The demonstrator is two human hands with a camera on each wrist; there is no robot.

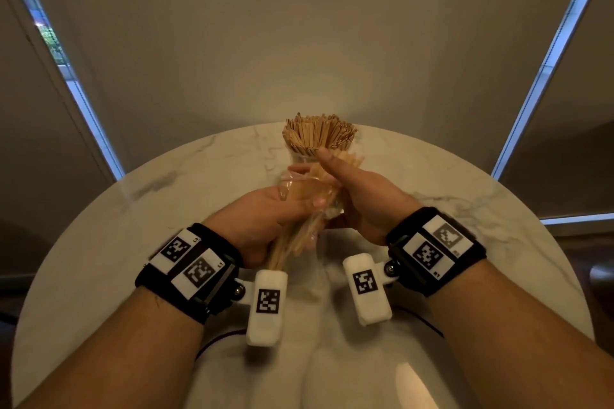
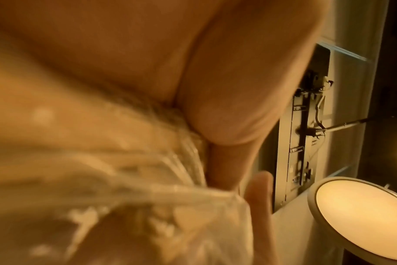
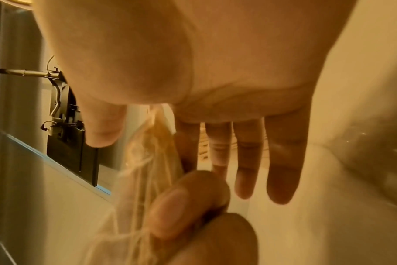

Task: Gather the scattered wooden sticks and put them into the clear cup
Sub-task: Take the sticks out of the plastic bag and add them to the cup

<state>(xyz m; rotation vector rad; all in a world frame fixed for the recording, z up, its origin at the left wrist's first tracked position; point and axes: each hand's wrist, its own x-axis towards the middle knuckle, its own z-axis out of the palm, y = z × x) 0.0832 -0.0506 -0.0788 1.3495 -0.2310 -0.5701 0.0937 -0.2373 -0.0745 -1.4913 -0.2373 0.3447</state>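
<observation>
A clear cup [image 1: 299, 157] stands at the far side of the table, packed with upright wooden sticks [image 1: 318, 133]. In front of it my left hand [image 1: 279, 207] grips a long bundle of sticks in crinkled clear plastic wrap [image 1: 304, 191], angled from near my left wrist up toward the cup. My right hand [image 1: 347, 183] lies against the bundle's right side, thumb raised. In the right wrist view its fingers [image 3: 245, 161] are straight and hold nothing, and the wrapped bundle [image 3: 147, 157] hangs to their left. The left wrist view shows the wrapped bundle [image 2: 97, 179] blurred against my left palm [image 2: 227, 100].
The round white marble table [image 1: 133, 209] drops off close behind the cup and at both sides. Grey blinds and bright window strips stand behind it. A round lit ceiling lamp [image 2: 363, 215] shows in the left wrist view.
</observation>
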